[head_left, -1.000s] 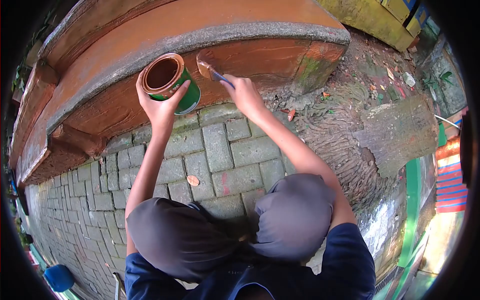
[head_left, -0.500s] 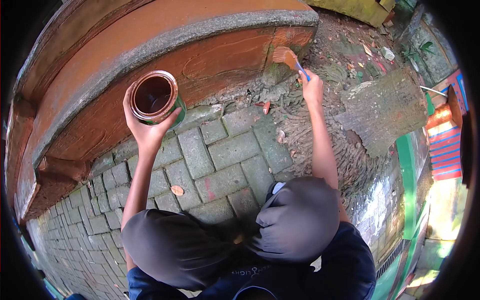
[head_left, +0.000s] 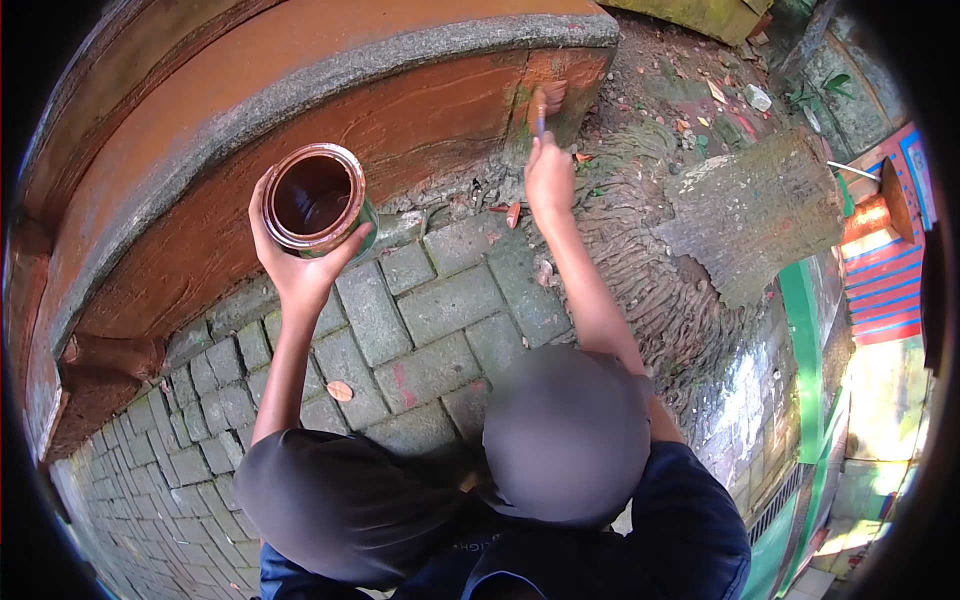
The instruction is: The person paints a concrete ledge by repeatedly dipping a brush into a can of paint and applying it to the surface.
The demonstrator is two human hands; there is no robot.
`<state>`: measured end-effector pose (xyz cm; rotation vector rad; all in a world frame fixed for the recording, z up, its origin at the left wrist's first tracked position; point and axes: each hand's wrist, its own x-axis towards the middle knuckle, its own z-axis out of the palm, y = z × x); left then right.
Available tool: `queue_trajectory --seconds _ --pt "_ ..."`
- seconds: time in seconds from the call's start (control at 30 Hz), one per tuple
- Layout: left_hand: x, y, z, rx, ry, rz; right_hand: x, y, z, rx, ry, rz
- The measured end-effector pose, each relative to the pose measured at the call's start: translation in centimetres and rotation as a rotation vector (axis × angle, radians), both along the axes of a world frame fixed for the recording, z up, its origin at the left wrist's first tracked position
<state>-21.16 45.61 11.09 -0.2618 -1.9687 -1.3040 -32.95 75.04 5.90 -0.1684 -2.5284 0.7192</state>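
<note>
My left hand (head_left: 305, 270) is wrapped round an open paint can (head_left: 313, 197) with dark brown-red paint inside, just in front of the low curved wall. My right hand (head_left: 549, 180) grips the handle of a paintbrush (head_left: 541, 115), its fingers closed. The bristles lie against the orange-brown wall (head_left: 430, 110) near its right end, below the grey stone ledge (head_left: 400, 50). Greenish, mossy patches show beside the brush. Motion blurs the brush somewhat.
Grey paving blocks (head_left: 440, 305) cover the ground below the wall. Gnarled roots (head_left: 640, 230) and a flat rough slab (head_left: 760, 215) lie to the right. Dry leaves (head_left: 340, 391) are scattered about. A green strip (head_left: 803, 350) and a striped painted surface (head_left: 882, 290) stand at the far right.
My right hand has moved left with the brush, whose handle now points more upright in view. My left hand still holds the can. The whole view has shifted slightly.
</note>
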Motion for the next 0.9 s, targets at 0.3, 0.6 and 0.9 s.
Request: queue_trajectory --seconds 0.3,0.6,0.9 --pt "1.5 -0.3 -0.2 0.021 -0.008 0.001 3.1 -6.0 -5.0 0.186 0.085 0.428" --pt "2.9 -3.4 0.2 -0.013 0.039 0.093 5.1 -0.9 -1.8 0.027 -0.145 0.043" --pt "5.1 -4.9 -0.5 -0.014 -0.007 0.149 2.8 -6.0 -8.6 -0.134 -0.122 0.270"
